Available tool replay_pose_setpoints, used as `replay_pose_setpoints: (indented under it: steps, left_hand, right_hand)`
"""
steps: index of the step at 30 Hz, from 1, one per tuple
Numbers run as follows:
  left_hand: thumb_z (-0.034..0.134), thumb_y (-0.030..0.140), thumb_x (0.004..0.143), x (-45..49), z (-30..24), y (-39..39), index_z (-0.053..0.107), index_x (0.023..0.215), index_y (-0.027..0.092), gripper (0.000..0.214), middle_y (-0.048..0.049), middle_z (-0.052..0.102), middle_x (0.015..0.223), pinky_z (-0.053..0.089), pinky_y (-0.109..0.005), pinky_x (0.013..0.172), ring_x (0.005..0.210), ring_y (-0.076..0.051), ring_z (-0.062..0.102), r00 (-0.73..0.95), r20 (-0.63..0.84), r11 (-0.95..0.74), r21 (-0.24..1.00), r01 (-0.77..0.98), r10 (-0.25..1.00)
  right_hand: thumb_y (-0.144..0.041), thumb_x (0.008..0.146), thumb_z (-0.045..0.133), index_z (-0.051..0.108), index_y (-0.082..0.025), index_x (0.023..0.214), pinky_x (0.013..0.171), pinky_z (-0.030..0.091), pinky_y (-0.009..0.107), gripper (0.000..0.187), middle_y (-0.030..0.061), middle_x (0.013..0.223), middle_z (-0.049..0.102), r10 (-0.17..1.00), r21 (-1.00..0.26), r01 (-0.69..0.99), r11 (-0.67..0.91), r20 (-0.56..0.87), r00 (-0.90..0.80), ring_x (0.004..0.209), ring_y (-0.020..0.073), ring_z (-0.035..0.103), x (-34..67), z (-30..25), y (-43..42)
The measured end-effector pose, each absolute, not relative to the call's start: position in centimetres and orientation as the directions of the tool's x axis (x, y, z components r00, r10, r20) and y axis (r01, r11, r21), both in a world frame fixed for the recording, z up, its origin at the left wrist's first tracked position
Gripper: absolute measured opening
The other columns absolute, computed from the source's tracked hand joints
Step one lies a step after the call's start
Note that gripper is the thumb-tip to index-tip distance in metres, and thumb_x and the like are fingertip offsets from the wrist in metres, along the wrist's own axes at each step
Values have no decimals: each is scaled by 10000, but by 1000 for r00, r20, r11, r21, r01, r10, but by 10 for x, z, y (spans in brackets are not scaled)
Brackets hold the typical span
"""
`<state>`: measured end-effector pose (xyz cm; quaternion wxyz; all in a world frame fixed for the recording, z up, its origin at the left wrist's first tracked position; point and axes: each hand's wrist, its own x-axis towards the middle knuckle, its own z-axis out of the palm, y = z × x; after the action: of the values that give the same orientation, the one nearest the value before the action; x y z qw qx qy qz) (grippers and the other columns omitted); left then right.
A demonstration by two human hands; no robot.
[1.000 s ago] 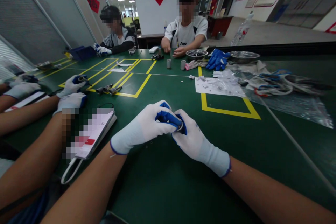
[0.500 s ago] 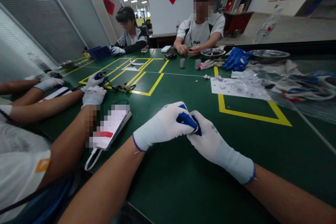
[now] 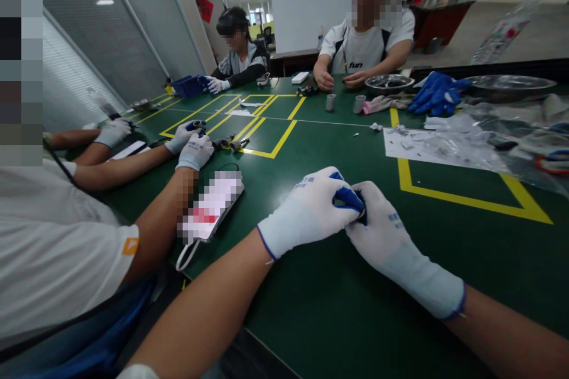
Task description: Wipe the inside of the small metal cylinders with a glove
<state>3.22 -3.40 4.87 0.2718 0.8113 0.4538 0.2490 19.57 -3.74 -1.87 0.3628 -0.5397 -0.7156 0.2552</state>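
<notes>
"Where's the small part [image 3: 363, 211]?"

"Between the left hand [image 3: 322, 204] and the right hand [image 3: 382, 225], both gloved, above the green table [image 3: 311, 290] — fingers cover most of it, so I can't tell its whole shape."

"How do the fingers stand?"

"The left hand pinches it, fingertips drawn narrow; the right hand curls around it from the other side, touching the left."

"And nearby?"

"A phone [image 3: 226, 207] left of the left hand — and, past the right hand, a white sheet [image 3: 393, 147] bearing scraps [image 3: 405, 144], laid partly over yellow tape [image 3: 462, 201]"
</notes>
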Motion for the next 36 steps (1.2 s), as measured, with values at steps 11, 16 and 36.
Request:
replay_pose_setpoints:
  steps: [11, 16, 36]
  left_hand:
    - [736, 215, 906, 40, 44, -33, 745, 761, 186, 148, -31, 651, 916, 504, -348, 764, 878, -202, 633, 354, 131, -350, 649, 675, 926]
    - [776, 160, 854, 39, 42, -33, 732, 789, 179, 81, -15, 649, 935, 514, -329, 768, 879, -181, 649, 307, 164, -325, 727, 605, 937]
    - [727, 236, 796, 26, 45, -24, 748, 954, 162, 176, -34, 778, 964, 571, -358, 851, 905, -218, 715, 352, 166, -260, 935, 241, 921]
  right_hand:
    - [-124, 818, 628, 541, -239, 1008, 808, 566, 461, 238, 84, 1017, 623, 959, -774, 567, 281, 254, -129, 934, 302, 654, 195, -19, -37]
    - [-120, 813, 610, 513, -228, 989, 803, 550, 446, 228, 89, 1005, 605, 951, -797, 519, 309, 269, -152, 926, 285, 633, 193, -14, -37]
    - [-174, 844, 601, 472, -251, 982, 720, 503, 366, 205, 22, 908, 596, 922, -865, 321, 385, 347, -169, 823, 224, 613, 197, -8, -39]
